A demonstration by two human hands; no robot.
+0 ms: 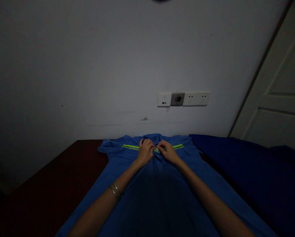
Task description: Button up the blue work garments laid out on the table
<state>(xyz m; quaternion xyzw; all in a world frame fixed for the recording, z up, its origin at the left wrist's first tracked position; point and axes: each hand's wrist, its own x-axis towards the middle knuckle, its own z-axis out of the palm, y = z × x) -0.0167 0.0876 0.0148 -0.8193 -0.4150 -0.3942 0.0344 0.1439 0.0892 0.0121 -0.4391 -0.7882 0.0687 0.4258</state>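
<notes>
A blue work shirt (127,171) with a neon yellow-green stripe (130,146) across the chest lies flat on a dark reddish-brown table (63,177), collar toward the wall. My left hand (145,152) and my right hand (167,151) meet at the shirt's front near the collar, on the stripe. Both have their fingers curled and pinching the cloth at the front opening. Thin metal bangles (116,191) circle my left wrist.
A pile of darker blue cloth (248,171) covers the right side of the table. A white wall stands right behind, with a row of switches and sockets (184,99). A white door (278,98) is at the right.
</notes>
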